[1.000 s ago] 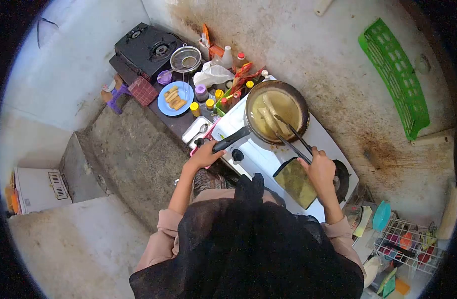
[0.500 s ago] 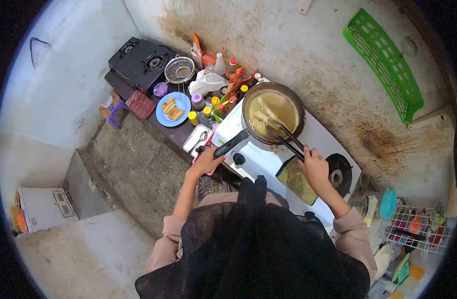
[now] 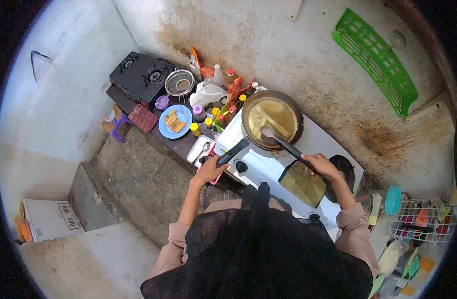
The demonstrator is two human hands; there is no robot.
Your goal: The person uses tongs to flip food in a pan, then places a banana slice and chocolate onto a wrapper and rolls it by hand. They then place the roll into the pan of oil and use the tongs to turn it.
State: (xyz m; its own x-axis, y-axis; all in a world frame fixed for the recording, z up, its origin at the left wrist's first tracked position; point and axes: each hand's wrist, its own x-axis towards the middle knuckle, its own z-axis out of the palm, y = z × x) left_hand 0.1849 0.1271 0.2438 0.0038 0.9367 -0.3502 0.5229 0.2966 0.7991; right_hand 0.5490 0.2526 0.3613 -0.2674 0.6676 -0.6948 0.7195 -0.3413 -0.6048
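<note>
A frying pan [image 3: 299, 123] of yellowish oil sits on the white gas stove [image 3: 330, 144]. Several long pale rolls [image 3: 276, 121] lie in the oil, partly blurred. My left hand [image 3: 211, 169] is wrapped round the pan's black handle [image 3: 234, 151]. With my right hand [image 3: 322, 165] I grip black tongs [image 3: 288, 146], whose tips reach over the pan's near side, close to the rolls. Whether the tips pinch a roll I cannot make out. Browned rolls [image 3: 174, 122] rest on a blue plate [image 3: 184, 113] to the left.
Yellow-capped bottles [image 3: 195, 130] and a white tray with a spoon [image 3: 200, 149] stand left of the stove. A strainer [image 3: 179, 82] lies near a black two-burner stove [image 3: 139, 74]. At right are a second burner [image 3: 344, 172] and a wire rack [image 3: 420, 219].
My right hand has turned, and the tongs' arms now look lined up instead of spread apart. The rolls lie differently in the oil. My left hand keeps its hold on the handle.
</note>
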